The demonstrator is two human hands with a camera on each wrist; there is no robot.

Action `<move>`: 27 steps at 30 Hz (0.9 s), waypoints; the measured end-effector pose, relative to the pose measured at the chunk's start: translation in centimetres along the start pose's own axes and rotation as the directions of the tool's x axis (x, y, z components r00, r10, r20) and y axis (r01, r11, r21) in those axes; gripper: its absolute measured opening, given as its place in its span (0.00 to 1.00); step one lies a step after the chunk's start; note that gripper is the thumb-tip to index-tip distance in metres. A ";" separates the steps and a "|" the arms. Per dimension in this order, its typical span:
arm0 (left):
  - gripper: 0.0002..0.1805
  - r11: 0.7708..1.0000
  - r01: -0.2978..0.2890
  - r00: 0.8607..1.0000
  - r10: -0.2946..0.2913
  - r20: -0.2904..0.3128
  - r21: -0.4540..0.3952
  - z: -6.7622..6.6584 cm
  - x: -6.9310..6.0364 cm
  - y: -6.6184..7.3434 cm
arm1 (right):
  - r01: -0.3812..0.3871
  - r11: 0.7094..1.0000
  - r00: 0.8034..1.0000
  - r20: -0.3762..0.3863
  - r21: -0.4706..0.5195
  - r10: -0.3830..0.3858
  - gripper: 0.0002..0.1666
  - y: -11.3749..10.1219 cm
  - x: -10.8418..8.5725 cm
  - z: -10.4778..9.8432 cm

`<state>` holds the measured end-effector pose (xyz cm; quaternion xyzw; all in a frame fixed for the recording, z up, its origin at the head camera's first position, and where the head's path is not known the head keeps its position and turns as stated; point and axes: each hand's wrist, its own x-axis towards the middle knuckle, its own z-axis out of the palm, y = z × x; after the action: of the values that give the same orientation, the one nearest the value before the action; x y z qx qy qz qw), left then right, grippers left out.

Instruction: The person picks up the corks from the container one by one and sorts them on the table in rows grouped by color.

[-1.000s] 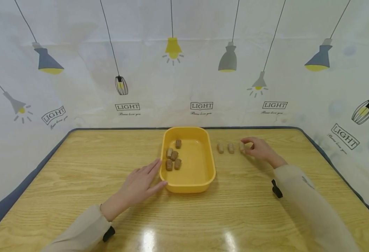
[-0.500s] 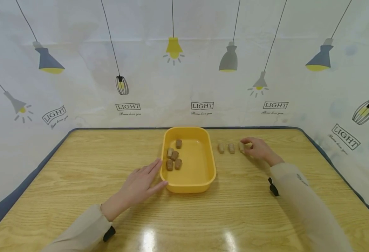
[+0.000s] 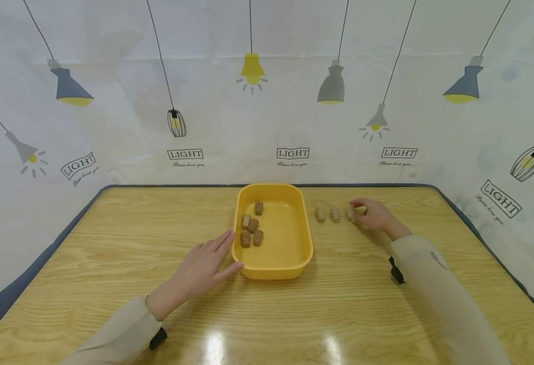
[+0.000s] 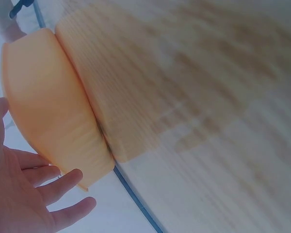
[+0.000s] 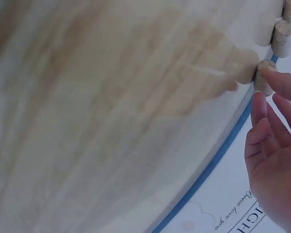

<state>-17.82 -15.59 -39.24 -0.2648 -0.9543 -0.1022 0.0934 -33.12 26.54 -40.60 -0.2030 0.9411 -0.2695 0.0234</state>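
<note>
My right hand (image 3: 378, 219) pinches a pale cork stopper (image 3: 350, 213) between thumb and index finger. That cork stands on the table at the right end of a short row; in the right wrist view the thumb covers part of the cork (image 5: 263, 82). To its left stand two more pale corks, a middle one (image 3: 335, 214) and a left one (image 3: 320, 214). With fingers extended, my left hand (image 3: 198, 266) touches the left rim of a yellow plastic bin (image 3: 289, 238). Inside the bin, several corks lie along the left side: one pale cork (image 3: 246, 221) and darker brown ones (image 3: 258, 237).
The wooden table (image 3: 134, 228) meets a white printed backdrop (image 3: 221, 101) at its far edge. The bin stands near that far edge, around the middle. Black straps hang at both sleeves, the right sleeve (image 3: 440, 289) reaching across the table's right side.
The right forearm has shifted slightly to the left, while its fingers stay at the rightmost cork. The left hand, the bin and the corks hold their places.
</note>
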 end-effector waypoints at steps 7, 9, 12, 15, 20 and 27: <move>0.40 1.000 0.007 1.000 -0.007 0.006 0.003 -0.2 0.0 0.0 | 0.017 0.999 1.000 -0.021 -0.030 -0.018 0.26 -1.5 0.6 -1.5; 0.41 1.000 0.009 1.000 -0.009 0.010 0.005 -0.2 0.0 0.0 | 0.035 0.999 0.999 -0.030 -0.029 -0.036 0.26 -2.4 1.0 -2.1; 0.41 1.000 0.009 1.000 -0.009 0.011 0.006 -0.2 0.0 0.0 | 0.052 0.999 0.998 -0.037 -0.009 -0.053 0.25 -3.8 1.7 -2.7; 0.41 1.000 0.009 1.000 -0.009 0.009 0.007 -0.2 -0.1 0.0 | 0.051 0.999 0.998 -0.036 0.000 -0.051 0.25 -5.3 2.7 -3.1; 0.40 1.000 0.006 1.000 -0.006 0.003 0.008 -0.2 -0.1 0.1 | 0.062 0.998 0.997 -0.053 0.009 -0.061 0.26 -8.1 4.3 -3.2; 0.40 1.000 0.000 1.000 0.000 -0.008 -0.004 0.0 -0.1 0.0 | 0.062 0.995 0.992 -0.116 0.073 -0.053 0.25 -11.6 6.0 -2.1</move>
<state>-17.76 -15.62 -39.26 -0.2645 -0.9537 -0.1053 0.0969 -34.64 16.28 -32.38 -0.2134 0.9236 -0.3171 -0.0303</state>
